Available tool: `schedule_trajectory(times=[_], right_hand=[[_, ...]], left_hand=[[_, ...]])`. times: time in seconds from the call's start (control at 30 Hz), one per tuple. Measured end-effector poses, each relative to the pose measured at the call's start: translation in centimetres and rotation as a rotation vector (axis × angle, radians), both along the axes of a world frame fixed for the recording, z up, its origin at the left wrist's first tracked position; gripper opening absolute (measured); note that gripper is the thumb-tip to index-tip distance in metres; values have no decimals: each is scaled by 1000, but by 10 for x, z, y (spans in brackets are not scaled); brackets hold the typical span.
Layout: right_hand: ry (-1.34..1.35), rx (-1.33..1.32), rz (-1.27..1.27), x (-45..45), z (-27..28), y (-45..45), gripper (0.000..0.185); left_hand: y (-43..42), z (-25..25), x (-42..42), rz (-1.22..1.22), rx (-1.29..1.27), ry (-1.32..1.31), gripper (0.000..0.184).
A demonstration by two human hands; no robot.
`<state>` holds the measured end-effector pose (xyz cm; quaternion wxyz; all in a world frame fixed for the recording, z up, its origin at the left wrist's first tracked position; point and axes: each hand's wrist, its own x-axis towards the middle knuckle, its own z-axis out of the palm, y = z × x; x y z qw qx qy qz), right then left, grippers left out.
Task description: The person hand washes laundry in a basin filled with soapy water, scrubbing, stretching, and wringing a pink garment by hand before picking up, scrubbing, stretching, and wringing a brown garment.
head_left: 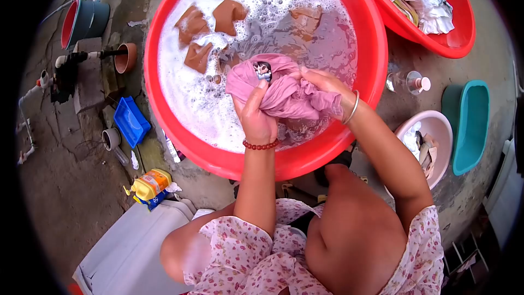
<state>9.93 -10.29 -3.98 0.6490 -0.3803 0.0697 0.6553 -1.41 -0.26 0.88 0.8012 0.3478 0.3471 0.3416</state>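
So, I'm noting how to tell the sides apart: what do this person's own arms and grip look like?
The left grip is an ungloved hand, with a red beaded bracelet at the wrist. The right grip, also ungloved, has a slim silvery bangle at its wrist. Both forearms are bare; the upper arms go into pale fabric printed with small pinkish-red flowers.

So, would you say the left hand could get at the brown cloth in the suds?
Probably yes: the brown cloth lies close by across open suds, though the left hand is occupied holding the pink garment.
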Motion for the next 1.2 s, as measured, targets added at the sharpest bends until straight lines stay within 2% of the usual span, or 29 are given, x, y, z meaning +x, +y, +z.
schedule_trajectory(times=[0.03, 0.07, 0.1, 0.13, 0.17, 0.23, 0.27, 0.3, 0.37, 0.4, 0.43, 0.5, 0.53, 0.57, 0.63, 0.7, 0.77, 0.83, 0.9, 0.93, 0.97, 1.0, 1.03, 1.07, 1.1, 1.17, 1.2], right_hand=[[-272, 17, 25, 7, -5, 1, 28], [-721, -130, 48, 16, -7, 6, 18], [-722, -123, 48, 22, -12, 8, 18], [-1236, -275, 46, 26, -17, 9, 15], [-1751, -434, 33, 30, -20, 11, 14], [-1807, -181, -1, 7, 0, 15, 14], [-1817, -62, 25, -11, 16, 16, 13], [-1803, 79, 63, -31, 38, 17, 13], [-1783, 217, -14, -74, 66, 16, 13], [-1780, 256, -38, -82, 68, 17, 11], [-1785, 303, -68, -85, 68, 20, 10], [-1824, 186, -163, -64, 41, 30, 11], [-1748, -65, -130, -41, 21, 38, 13], [-1656, -318, -96, -25, 9, 42, 15], [-1646, -337, -102, -36, 9, 33, 18], [-1672, -368, -156, -38, 22, 29, 21], [-1652, -93, -190, -55, 46, 17, 21], [-1617, -162, -160, -55, 37, 11, 20], [-1567, -267, -119, -47, 22, 12, 18], [-1550, -303, -100, -40, 14, 15, 17], [-1535, -347, -90, -32, 7, 18, 16], [-1537, -347, -99, -28, -5, 18, 16], [-1026, -192, -163, -26, -19, 14, 9], [-518, -41, -217, -25, -25, 11, 18], [-526, -43, -218, -24, -6, 14, 18], [556, 108, -368, -31, 38, 15, 40], [508, 188, -160, -34, 47, 3, 49]], left_hand=[[1, -4, -2, 7, 6, 3, 32], [2, -11, -5, -35, -51, 139, 34], [3, -19, -9, -79, -107, 270, 37], [3, -32, -16, -125, -300, 365, 37], [1, -35, -15, -144, -546, 337, 39], [0, -45, -14, -140, -980, 180, 48], [2, -54, -18, -250, -1027, -18, 54], [-1, -52, -14, -198, -825, -9, 48], [10, -24, -8, -99, -1209, -21, 38], [17, -30, -18, -306, -1189, -278, 29], [12, -50, -28, -307, -1188, -278, 29], [-3, -89, -47, -472, -704, -676, 32], [-5, -46, -24, -242, -927, -224, 31], [-13, -29, -2, -111, -852, 2, 30], [-15, -22, 5, -131, -845, 226, 33], [-18, -28, 2, -109, -851, 122, 35], [-19, -56, -13, -66, -880, 36, 37], [-6, -110, -45, -557, -873, -780, 40], [-13, -96, -43, -562, -743, -722, 38], [-23, -40, -13, -284, -684, -302, 36], [-28, -6, 8, -11, -601, 109, 35], [-27, -1, 13, 2, -458, 78, 35], [-25, 3, 11, -4, -460, 82, 35], [-20, 7, 8, -29, -342, -7, 36], [-16, 11, 8, -48, -222, -104, 37], [-8, 17, 10, -25, -119, -131, 38], [-6, 14, 10, -60, -61, -122, 38]])
